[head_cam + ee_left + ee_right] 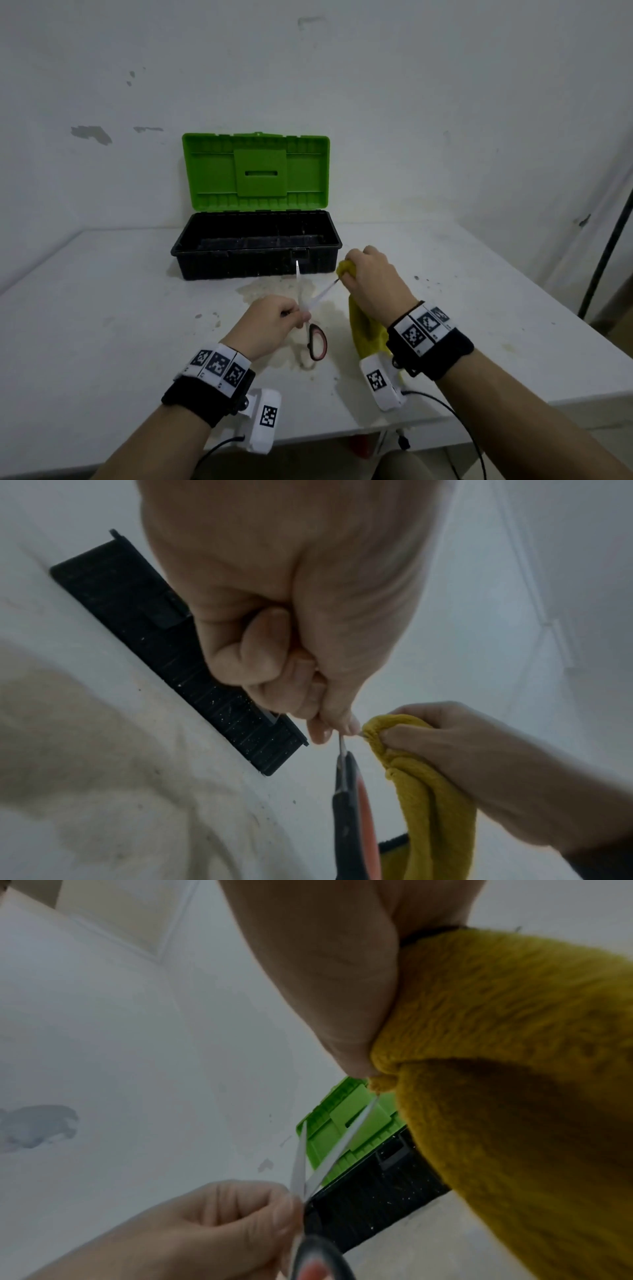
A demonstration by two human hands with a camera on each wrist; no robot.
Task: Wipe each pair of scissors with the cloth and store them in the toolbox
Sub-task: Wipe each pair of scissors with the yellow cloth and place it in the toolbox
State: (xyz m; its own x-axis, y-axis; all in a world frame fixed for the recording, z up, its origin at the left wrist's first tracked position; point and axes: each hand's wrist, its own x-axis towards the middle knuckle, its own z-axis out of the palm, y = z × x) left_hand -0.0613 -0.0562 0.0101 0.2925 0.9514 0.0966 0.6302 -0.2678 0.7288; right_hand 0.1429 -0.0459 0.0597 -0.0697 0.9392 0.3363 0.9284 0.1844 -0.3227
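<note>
My left hand (274, 317) grips a pair of scissors (310, 308) with black and red handles (317, 342); its blades are spread apart and point away from me. One blade (298, 284) stands toward the toolbox. The tip of the other blade (325, 289) goes into a yellow cloth (364, 329) that my right hand (373, 277) grips. In the left wrist view my left hand (294, 653) pinches the scissors (351, 804) near the pivot, next to the cloth (431, 791). The right wrist view shows both blades (318, 1161) and the cloth (507, 1069).
The toolbox (255, 257) stands open at the back of the white table (102, 325), black base in front, green lid (255, 171) upright against the wall. The table has stains around the middle. A dark pole (606, 253) stands at the far right.
</note>
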